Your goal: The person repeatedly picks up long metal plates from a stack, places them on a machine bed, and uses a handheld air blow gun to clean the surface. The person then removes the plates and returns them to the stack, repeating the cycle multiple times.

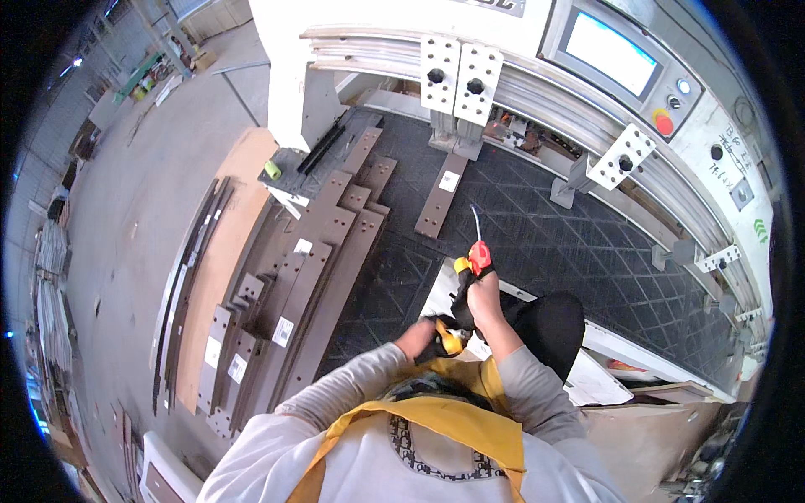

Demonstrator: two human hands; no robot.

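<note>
My right hand, in front of my chest, is closed around a red air blow gun with a thin metal nozzle, slightly bent at its tip. The nozzle points away from me over the dark ribbed surface. Lower and to the left, my left hand is curled close to my body, with black and yellow material about its fingers. What it holds, if anything, I cannot make out. Beyond the nozzle, to the left, lies a brown metal plate with a white label and small holes.
Brown drilled metal plates are stacked at the left, beside a tan board and long dark strips. A white machine frame spans the far side, with clamp blocks, a lit screen and a red button.
</note>
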